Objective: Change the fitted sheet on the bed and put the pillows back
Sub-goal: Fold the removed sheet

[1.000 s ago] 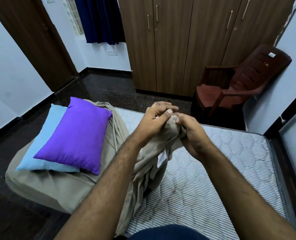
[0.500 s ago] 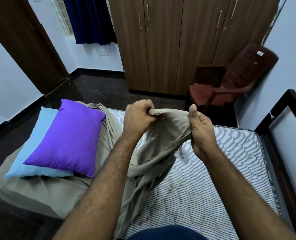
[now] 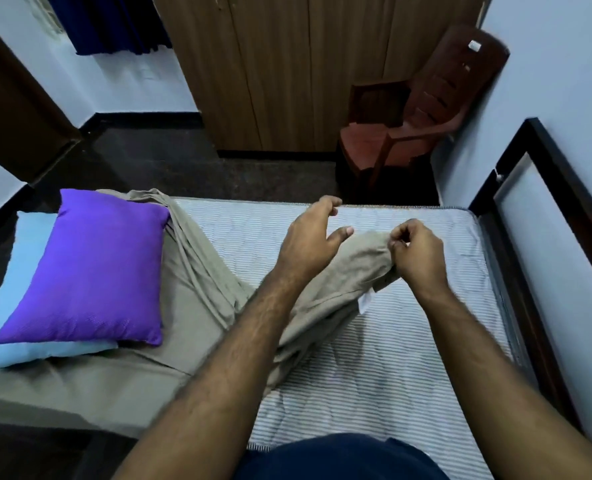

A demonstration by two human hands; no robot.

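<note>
A beige fitted sheet (image 3: 197,292) covers the left part of the bed and trails in folds across the bare striped mattress (image 3: 408,344). My right hand (image 3: 417,254) pinches a bunched corner of the sheet, whose white tag hangs just below. My left hand (image 3: 313,239) hovers over the sheet with fingers loosely spread and holds nothing. A purple pillow (image 3: 93,271) lies on top of a light blue pillow (image 3: 21,292) at the left, both on the beige sheet.
A dark wooden bed frame (image 3: 550,216) runs along the right side against the wall. Beyond the bed stand a brown plastic chair (image 3: 426,105) and a wooden wardrobe (image 3: 287,71). Dark floor (image 3: 156,161) lies to the left and ahead.
My left hand has let go of the sheet's edge and opened. My right hand has carried the bunched corner lower, toward the far right of the mattress. The view has tilted downward.
</note>
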